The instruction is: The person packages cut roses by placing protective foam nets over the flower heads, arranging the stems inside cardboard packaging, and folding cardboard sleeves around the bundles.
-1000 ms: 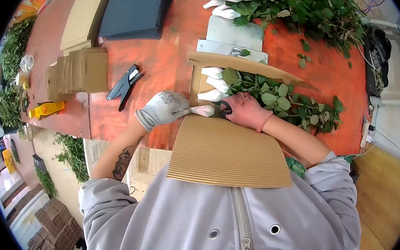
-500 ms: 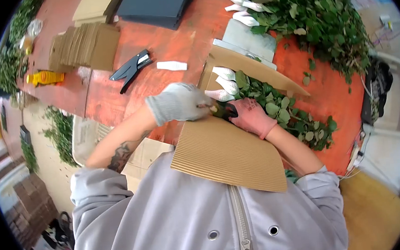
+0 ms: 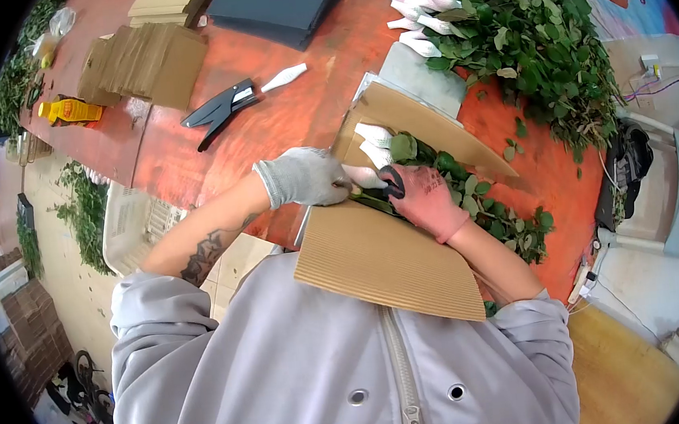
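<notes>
My left hand (image 3: 308,178), in a grey glove, is closed at the near edge of a corrugated cardboard sheet (image 3: 388,260); what its fingertips pinch is hidden. My right hand (image 3: 423,200), in a red glove with dark fingertips, is closed around the stem of a rose just behind its bud, which is covered by a white net sleeve (image 3: 362,176). That bud points toward my left hand. Beyond it, two more net-covered buds (image 3: 374,140) lie on the cardboard, their leafy stems (image 3: 509,217) running right under my right wrist. The sheet's near flap bends toward my chest.
A black stapler (image 3: 221,109) and a loose white net sleeve (image 3: 284,77) lie on the red table (image 3: 298,110). Behind stand cardboard stacks (image 3: 141,64), dark sheets (image 3: 273,8) and a yellow bottle (image 3: 71,111). A large pile of netted roses (image 3: 534,41) fills the far right.
The dark green leafy part between my hands has given way to a net-covered bud in the same spot. My left hand has shifted slightly; the view has turned a little.
</notes>
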### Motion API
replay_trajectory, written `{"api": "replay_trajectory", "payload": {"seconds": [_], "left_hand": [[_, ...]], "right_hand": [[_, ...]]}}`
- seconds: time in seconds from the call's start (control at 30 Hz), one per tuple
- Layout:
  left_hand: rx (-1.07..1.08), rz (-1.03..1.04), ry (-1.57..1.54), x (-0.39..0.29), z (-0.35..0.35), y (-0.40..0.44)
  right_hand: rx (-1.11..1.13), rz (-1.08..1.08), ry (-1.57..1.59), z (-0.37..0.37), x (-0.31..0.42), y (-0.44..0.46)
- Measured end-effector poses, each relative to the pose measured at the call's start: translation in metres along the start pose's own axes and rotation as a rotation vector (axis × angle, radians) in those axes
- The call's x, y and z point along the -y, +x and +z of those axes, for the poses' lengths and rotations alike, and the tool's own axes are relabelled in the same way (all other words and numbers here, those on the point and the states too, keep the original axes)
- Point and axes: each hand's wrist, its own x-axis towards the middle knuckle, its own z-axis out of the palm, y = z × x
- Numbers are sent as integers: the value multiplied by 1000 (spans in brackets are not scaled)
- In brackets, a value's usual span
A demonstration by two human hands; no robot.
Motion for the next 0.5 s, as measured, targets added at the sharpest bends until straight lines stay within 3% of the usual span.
{"api": "replay_trajectory", "payload": {"seconds": [0.1, 0.2, 0.43, 0.5], "left_hand": [[-46, 36, -14, -3, -2, -3], [32, -24, -58, -9, -8, -6], [97, -46, -29, 0, -2, -1], [75, -15, -7, 4, 0, -1]], "right_hand": [[-190, -61, 91, 7, 5, 9], [-14, -60, -117, 15, 11, 12], [-68, -62, -147, 16, 6, 2], [29, -21, -149, 8, 12, 4]]}}
